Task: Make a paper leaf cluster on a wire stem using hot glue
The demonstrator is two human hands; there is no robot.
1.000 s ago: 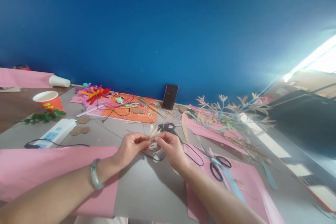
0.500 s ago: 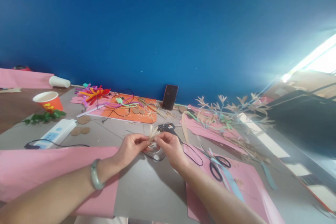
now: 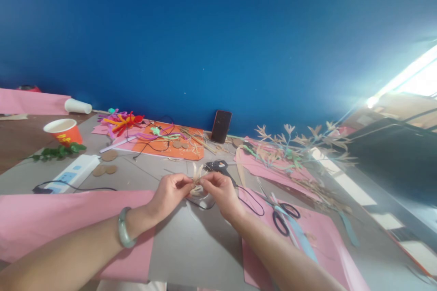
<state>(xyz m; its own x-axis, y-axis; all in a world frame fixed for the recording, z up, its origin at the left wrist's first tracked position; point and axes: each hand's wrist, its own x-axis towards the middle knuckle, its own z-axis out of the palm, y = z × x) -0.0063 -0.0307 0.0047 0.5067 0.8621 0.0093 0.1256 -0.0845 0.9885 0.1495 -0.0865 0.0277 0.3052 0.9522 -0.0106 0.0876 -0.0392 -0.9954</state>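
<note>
Between my two hands, above the middle of the grey table (image 3: 191, 250), is a small bunch of pale straw-like strips (image 3: 197, 177) with several ends fanning upward. My left hand (image 3: 172, 191) pinches its left side between thumb and fingers; a green bangle (image 3: 125, 227) circles that wrist. My right hand (image 3: 221, 191) pinches the bunch from the right, its fingertips close to the left ones. Just behind the hands lies a black glue gun (image 3: 218, 167), partly hidden, with its black cord (image 3: 256, 204) looping to the right. The fingers cover the middle of the bunch.
Black-handled scissors (image 3: 282, 216) and a blue ribbon (image 3: 303, 241) lie on pink paper (image 3: 331, 241) at right. A phone (image 3: 221, 126) leans against the blue wall. Pale leafy stems (image 3: 290, 138) spread at back right. At left are a power strip (image 3: 73, 173) and an orange paper cup (image 3: 63, 131).
The pale strips fan out slightly more above my fingers. Both hands keep almost the same place and pinch, and the things on the table have not moved.
</note>
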